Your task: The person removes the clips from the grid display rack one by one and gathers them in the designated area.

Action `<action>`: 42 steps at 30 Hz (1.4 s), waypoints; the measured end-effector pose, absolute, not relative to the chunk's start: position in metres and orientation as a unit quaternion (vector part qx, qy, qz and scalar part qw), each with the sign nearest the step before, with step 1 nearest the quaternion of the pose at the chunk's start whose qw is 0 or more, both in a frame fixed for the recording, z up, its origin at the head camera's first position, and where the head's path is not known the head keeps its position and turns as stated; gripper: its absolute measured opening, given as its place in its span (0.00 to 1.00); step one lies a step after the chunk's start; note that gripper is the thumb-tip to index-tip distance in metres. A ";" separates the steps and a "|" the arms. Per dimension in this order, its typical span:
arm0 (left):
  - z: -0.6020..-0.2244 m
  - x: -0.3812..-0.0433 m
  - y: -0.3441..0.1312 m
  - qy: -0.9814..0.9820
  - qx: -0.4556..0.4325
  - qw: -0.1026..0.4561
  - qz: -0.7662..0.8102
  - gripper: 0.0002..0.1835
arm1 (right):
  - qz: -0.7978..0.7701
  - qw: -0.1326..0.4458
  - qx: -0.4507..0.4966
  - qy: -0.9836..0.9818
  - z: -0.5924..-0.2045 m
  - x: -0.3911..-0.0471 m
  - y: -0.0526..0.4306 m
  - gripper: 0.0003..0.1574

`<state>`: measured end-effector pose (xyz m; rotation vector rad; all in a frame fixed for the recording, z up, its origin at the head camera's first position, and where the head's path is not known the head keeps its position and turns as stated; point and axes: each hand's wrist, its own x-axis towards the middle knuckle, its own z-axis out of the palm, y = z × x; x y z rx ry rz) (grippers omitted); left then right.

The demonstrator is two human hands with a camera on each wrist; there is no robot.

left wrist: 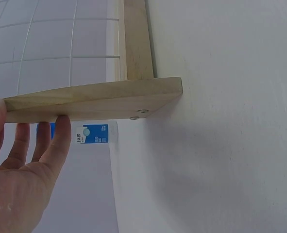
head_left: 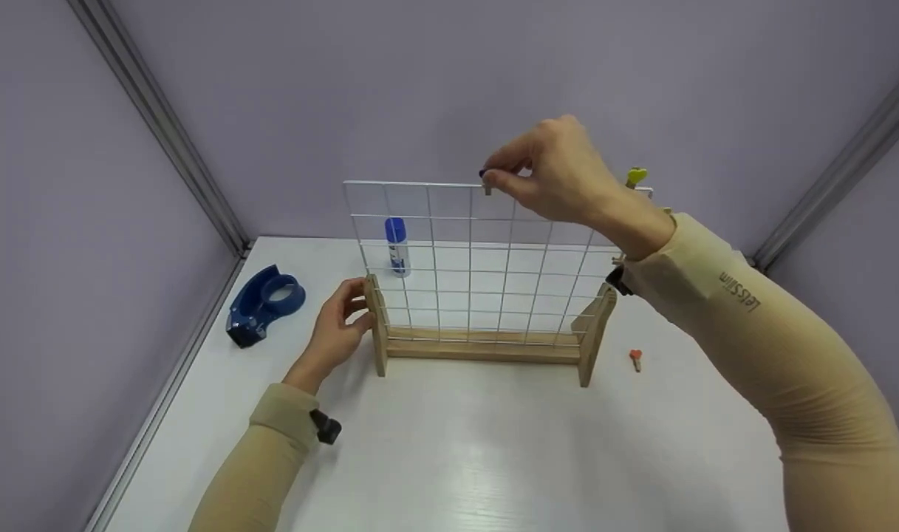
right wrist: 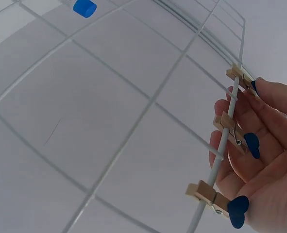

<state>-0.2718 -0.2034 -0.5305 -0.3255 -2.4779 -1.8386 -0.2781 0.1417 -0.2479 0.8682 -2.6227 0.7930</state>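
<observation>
A white wire grid (head_left: 470, 255) stands upright in a wooden stand (head_left: 486, 352). My left hand (head_left: 336, 329) holds the stand's left side piece, thumb and fingers on it near its top; the left wrist view shows the fingertips against the wood. At the grid's top wire, my right hand (head_left: 560, 174) pinches a small wooden clothespin (right wrist: 238, 75) by its dark blue heart-shaped end, thumb on the heart. Two more blue-heart clothespins, a middle one (right wrist: 233, 133) and a nearer one (right wrist: 213, 199), sit clipped on the same wire beside the fingers.
Behind the grid stands a blue-capped white tube (head_left: 397, 251). A blue tape dispenser (head_left: 261, 307) lies to the left. One yellow-heart clothespin (head_left: 635, 177) is on the grid's right top; an orange-heart clothespin (head_left: 636, 360) lies on the table. Walls enclose the back and sides.
</observation>
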 end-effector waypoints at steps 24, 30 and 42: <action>-0.532 -0.274 -0.203 -0.797 -0.105 0.019 -0.594 0.31 | 0.397 0.158 0.268 -0.863 -0.238 -0.268 0.167 0.06; -0.532 -0.273 -0.202 -0.796 -0.105 0.022 -0.596 0.31 | 0.422 0.188 0.270 -0.845 -0.232 -0.257 0.187 0.06; -0.531 -0.275 -0.202 -0.799 -0.105 0.027 -0.592 0.31 | 0.435 0.245 0.261 -0.826 -0.239 -0.229 0.231 0.05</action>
